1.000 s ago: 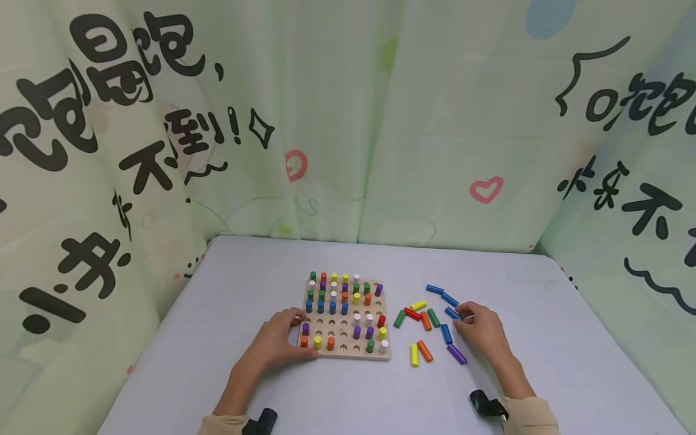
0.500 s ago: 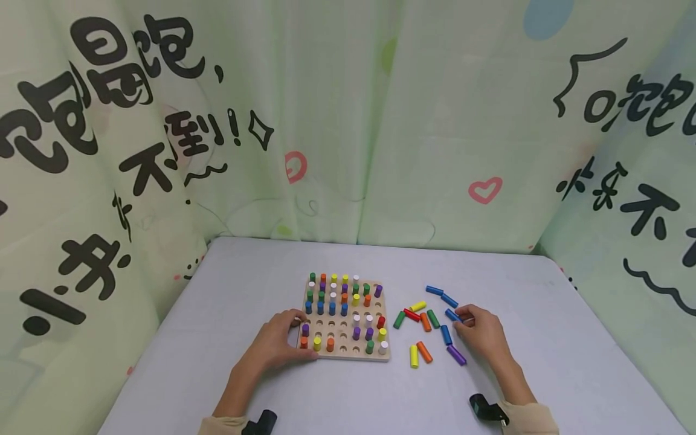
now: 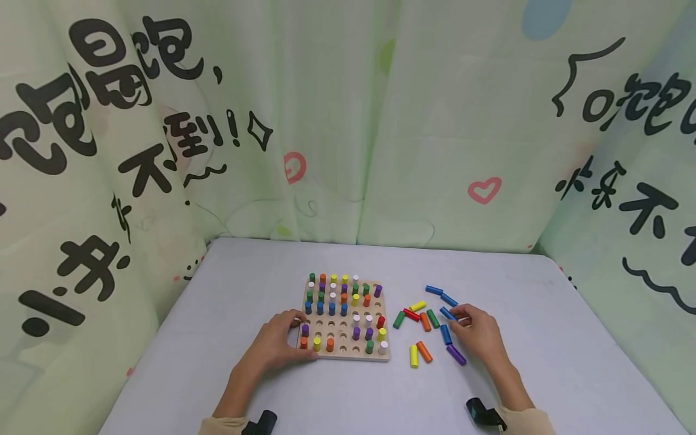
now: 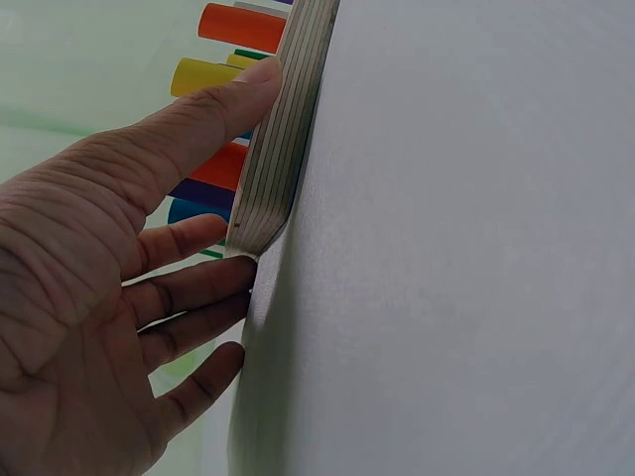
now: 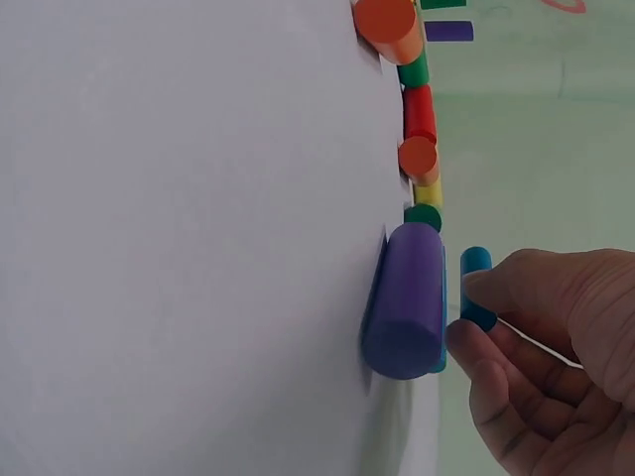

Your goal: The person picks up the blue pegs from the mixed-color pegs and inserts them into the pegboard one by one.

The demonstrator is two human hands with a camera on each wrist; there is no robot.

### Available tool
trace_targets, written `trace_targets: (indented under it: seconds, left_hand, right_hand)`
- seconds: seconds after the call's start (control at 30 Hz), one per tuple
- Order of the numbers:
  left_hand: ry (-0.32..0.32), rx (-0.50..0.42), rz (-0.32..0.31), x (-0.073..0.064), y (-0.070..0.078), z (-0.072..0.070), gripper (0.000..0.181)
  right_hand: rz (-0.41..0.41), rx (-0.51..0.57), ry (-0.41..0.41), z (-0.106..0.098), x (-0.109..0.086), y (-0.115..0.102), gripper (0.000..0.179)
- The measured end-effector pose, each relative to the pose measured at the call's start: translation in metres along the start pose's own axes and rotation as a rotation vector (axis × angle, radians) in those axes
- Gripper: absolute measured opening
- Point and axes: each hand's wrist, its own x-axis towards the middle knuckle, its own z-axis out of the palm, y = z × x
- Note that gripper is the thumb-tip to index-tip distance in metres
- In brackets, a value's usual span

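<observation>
A wooden pegboard [image 3: 342, 329] stands left of the table's middle, with colored pegs upright in many of its holes. At its near left corner my left hand [image 3: 280, 339] holds the board, thumb along the front edge and fingertips at the left side. The left wrist view shows the thumb against the layered edge of the board, beside a yellow peg [image 4: 203, 77]. On the right, my right hand [image 3: 478, 329] pinches a blue peg [image 5: 477, 288] between thumb and fingers. A purple peg [image 5: 405, 297] lies close by, large in the right wrist view.
Loose pegs lie scattered between the board and my right hand, among them a yellow peg [image 3: 414, 356], a red peg [image 3: 411, 314] and a blue peg [image 3: 434, 290]. A white cloth [image 3: 348, 399] covers the table, and a printed curtain [image 3: 424, 121] hangs behind.
My right hand has shifted slightly left with the blue peg between its fingers. The left hand and the board have kept their places.
</observation>
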Motion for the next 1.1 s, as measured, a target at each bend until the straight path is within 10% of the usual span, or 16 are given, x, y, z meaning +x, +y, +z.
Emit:
trace_targets:
  seconds: [1.1]
  left_hand:
    - [-0.005,-0.003,-0.011,0.001,-0.003,0.003,0.072]
  right_hand:
    - [-0.139,0.040,-0.005,0.024,-0.004,-0.048,0.022]
